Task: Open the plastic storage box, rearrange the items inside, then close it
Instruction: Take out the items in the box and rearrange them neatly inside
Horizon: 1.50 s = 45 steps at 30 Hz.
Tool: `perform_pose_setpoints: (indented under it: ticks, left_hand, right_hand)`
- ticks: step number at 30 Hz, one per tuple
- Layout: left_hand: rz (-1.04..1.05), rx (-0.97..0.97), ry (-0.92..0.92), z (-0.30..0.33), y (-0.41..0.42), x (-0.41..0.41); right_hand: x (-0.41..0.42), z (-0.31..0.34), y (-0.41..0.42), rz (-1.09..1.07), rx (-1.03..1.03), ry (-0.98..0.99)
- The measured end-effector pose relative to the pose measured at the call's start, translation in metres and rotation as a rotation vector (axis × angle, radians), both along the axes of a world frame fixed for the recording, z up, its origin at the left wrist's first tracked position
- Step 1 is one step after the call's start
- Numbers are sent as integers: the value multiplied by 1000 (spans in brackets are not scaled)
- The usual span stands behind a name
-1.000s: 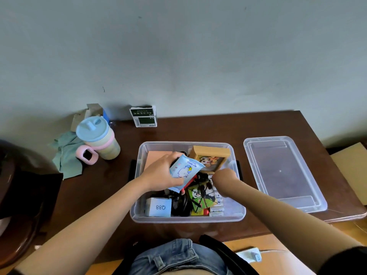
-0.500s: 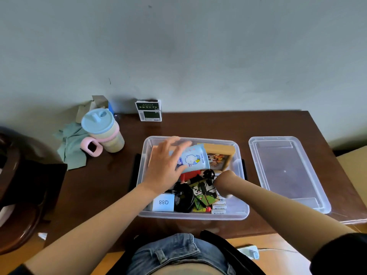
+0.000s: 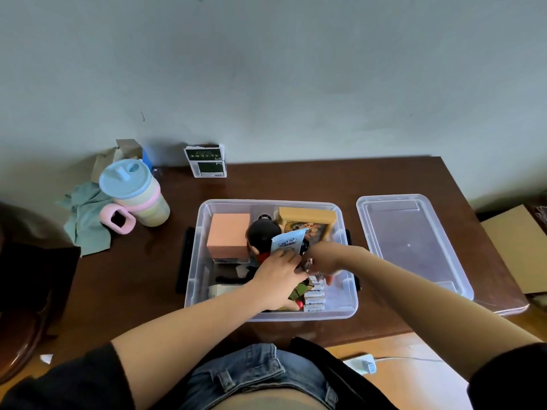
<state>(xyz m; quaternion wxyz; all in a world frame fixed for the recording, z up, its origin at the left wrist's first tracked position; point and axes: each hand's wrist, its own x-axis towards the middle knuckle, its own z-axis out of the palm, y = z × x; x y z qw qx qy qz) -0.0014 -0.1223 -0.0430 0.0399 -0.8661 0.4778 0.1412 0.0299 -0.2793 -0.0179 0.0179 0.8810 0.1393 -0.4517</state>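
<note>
Box [image 3: 270,313] sits mid-table, lid off; rearranging step; left hand [image 3: 276,275] pinches a blue packet [image 3: 285,242] upright at box centre; right hand [image 3: 322,258] curls down beside it, what it grips cannot be told; best to slot the packet flat into the gap by the right wall, not onto the doll [image 3: 262,233]; pink block [image 3: 229,239] and frame [image 3: 307,220] crowd the far side; lid [image 3: 410,241] lies right, cup [image 3: 133,196] and cloth [image 3: 85,223] left, carton [image 3: 205,161] far.
</note>
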Motion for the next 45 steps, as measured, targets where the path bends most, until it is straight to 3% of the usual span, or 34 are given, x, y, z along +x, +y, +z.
perform_pose_setpoints:
  ticks: [6, 12, 20, 32, 36, 39, 41, 43, 45]
  left_hand:
    - [93, 59, -18, -17, -19, -8]
    - [121, -84, 6, -12, -10, -2]
    - [36, -172, -7, 0, 12, 4]
    - [28, -230, 13, -5, 24, 2]
    - [42, -273, 197, 9, 38, 11]
    - [303, -491, 392, 25, 68, 19]
    - [478, -628, 415, 33, 94, 23]
    - [559, -639, 378, 38, 118, 27]
    - [574, -525, 406, 41, 135, 28]
  right_hand:
    - [-12, -4, 5, 40, -168, -239]
    - [-15, -10, 4, -20, -209, -321]
    - [-23, -16, 7, 113, -195, -279]
    - [-32, -35, 20, -29, -176, -287]
    - [-30, -29, 17, -172, -48, -278]
    - [-27, -21, 11, -448, 228, -178]
    - [-30, -18, 9, -550, 330, -116]
    - [-33, -17, 8, -535, 332, -104]
    - [-35, -20, 10, -567, 361, -105]
